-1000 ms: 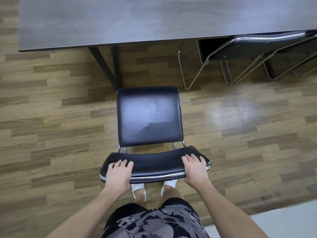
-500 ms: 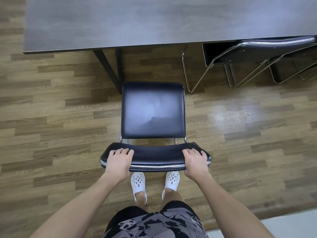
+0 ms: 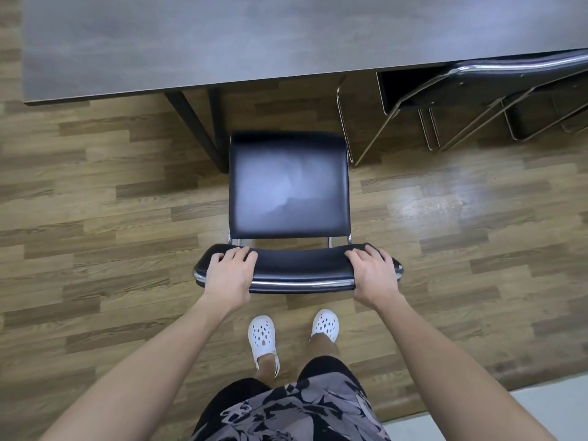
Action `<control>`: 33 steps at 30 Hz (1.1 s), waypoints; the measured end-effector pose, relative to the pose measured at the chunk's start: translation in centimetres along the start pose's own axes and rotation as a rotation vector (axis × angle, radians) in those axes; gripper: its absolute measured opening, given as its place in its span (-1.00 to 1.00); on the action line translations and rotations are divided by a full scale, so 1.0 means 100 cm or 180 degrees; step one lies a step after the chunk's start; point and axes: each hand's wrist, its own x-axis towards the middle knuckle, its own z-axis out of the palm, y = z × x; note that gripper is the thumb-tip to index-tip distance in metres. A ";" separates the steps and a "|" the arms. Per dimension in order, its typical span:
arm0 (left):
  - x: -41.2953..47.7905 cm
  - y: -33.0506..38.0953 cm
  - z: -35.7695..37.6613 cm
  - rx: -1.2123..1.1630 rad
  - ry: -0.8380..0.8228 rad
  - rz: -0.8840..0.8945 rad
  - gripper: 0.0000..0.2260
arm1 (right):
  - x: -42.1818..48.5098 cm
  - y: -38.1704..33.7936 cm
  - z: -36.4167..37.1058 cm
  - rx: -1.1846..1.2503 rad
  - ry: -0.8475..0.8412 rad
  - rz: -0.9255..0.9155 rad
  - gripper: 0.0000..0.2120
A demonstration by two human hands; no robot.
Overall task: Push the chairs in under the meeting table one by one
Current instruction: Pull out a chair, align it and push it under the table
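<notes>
A black padded chair with a chrome frame stands in front of me, its seat facing the grey meeting table. The seat's front edge lies just short of the table's near edge. My left hand grips the left end of the chair's backrest, fingers curled over its top. My right hand grips the right end the same way. A second black chair sits pushed in under the table at the right.
A dark table leg stands just left of the seat's front corner. The second chair's chrome legs stand close to the right. Wood-look flooring lies all around. My feet in white clogs stand behind the chair.
The chair has slid forward toward the table with both hands on its backrest. My arms have stretched out and my feet now show farther behind the chair.
</notes>
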 end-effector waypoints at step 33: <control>0.101 0.006 -0.079 -0.0321 0.0177 -0.0179 -0.23 | 0.110 0.051 -0.076 -0.0124 0.0098 -0.0111 -0.10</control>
